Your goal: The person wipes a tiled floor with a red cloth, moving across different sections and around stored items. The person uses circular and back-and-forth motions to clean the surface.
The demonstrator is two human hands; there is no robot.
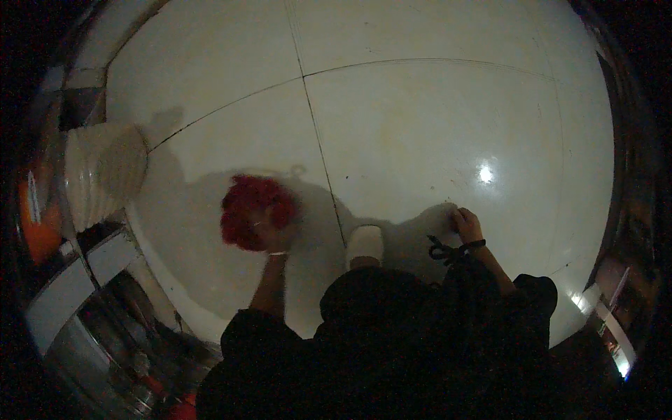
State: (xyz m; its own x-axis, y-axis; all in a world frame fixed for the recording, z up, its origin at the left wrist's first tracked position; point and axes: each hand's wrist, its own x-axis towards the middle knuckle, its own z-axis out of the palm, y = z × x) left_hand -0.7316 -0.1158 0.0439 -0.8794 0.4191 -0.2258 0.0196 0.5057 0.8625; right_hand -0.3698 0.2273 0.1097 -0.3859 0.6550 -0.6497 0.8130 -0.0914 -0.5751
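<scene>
A dark red cloth (252, 210), crumpled and fuzzy-looking, is by my left hand (273, 228) over the pale tiled floor (420, 131). That hand looks blurred and lies against the right part of the cloth; its fingers are hard to make out. A light band circles the wrist. My right hand (465, 223) is low over the tiles at the right, with its fingers curled; whether it holds anything cannot be told. A dark band is on that wrist, and a black tied cord (446, 249) hangs beside it.
A light-coloured shoe (366, 242) shows between my arms. A pale ribbed object (105, 170) stands at the left, with an orange item (39, 226) beyond it. Dim shelving or furniture (121, 336) fills the lower left. A dark edge bounds the floor at the right.
</scene>
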